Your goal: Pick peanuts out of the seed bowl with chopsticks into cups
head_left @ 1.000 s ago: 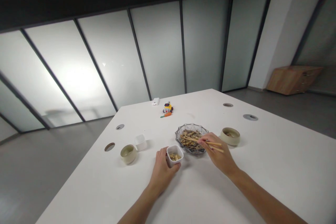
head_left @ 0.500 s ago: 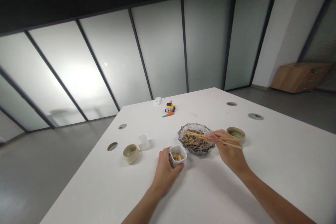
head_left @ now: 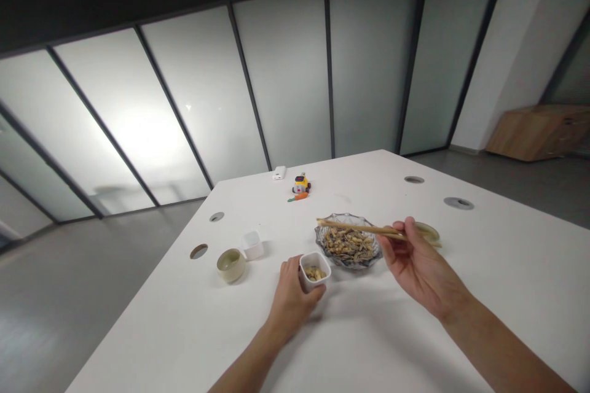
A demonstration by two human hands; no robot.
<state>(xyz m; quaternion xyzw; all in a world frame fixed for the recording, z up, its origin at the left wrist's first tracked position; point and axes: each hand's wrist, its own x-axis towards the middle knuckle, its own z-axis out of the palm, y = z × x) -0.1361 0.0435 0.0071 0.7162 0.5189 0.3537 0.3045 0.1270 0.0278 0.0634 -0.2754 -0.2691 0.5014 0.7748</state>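
My left hand (head_left: 295, 295) is wrapped round a small white square cup (head_left: 315, 268), its thumb at the near side. Pale yellowish pieces lie inside the cup. My right hand (head_left: 417, 264) grips a pair of wooden chopsticks (head_left: 364, 228), raised over a faceted glass bowl (head_left: 349, 219). At the chopsticks' tips there seems to be a small pale piece, too small to name. Brown and striped seeds or nuts (head_left: 349, 244) fill the glass bowl. Partly hidden behind my right hand stands a greenish ceramic cup (head_left: 428, 231).
A second greenish cup (head_left: 231, 266) and another white square cup (head_left: 252, 245) stand to the left. Farther back lie a toy carrot (head_left: 298, 197), a yellow toy vehicle (head_left: 301, 183) and a white device (head_left: 279, 173). Several round holes pierce the white table (head_left: 184, 331).
My right hand has turned palm-up and lifted the chopsticks out of the seeds to above the bowl. My left hand stays round the white cup. The view has shifted slightly.
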